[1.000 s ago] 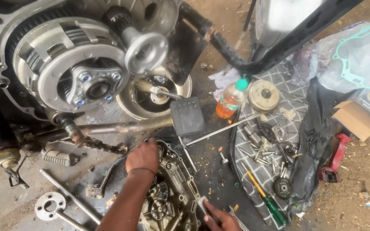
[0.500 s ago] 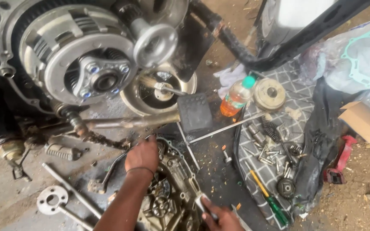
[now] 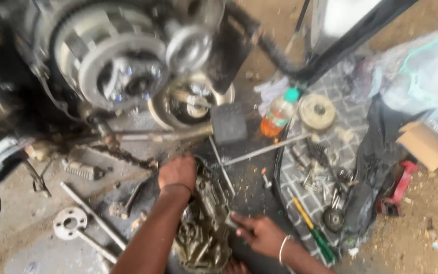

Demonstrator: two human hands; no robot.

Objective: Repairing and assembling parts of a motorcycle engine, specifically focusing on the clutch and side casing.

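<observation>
The left hand (image 3: 177, 172) rests on the top edge of an engine cover (image 3: 204, 223) that lies on the ground. Its fingers are curled down over the edge, holding the cover. The right hand (image 3: 259, 234) is at the cover's right side. Its fingers are bent and pinch a small metal part (image 3: 230, 221) against the cover. There is a thin bangle (image 3: 282, 248) on that wrist.

The cover is greasy and full of small gears. It sits low in the middle of the view, between the two arms.

Above the hands is a big engine (image 3: 112, 66) with a round clutch (image 3: 110, 68) showing. A foot pedal (image 3: 228, 123) on a long bar sticks out from it, just above the cover. A chain (image 3: 122, 155) hangs near the left hand.

To the left, on the ground, lie a long rod (image 3: 92, 215) and a round metal plate (image 3: 70, 222) with holes.

To the right is a patterned mat (image 3: 325, 198). On it lie bolts (image 3: 313, 175), a round metal disc (image 3: 317, 111) and a screwdriver (image 3: 313, 228) with a yellow and green handle. A bottle (image 3: 279, 114) with orange liquid and a green cap stands at the top edge of the mat. A long thin rod (image 3: 264, 150) lies between the bottle and the cover. Far right is a cardboard box (image 3: 424, 144).

The picture is blurry, so small parts are hard to tell.
</observation>
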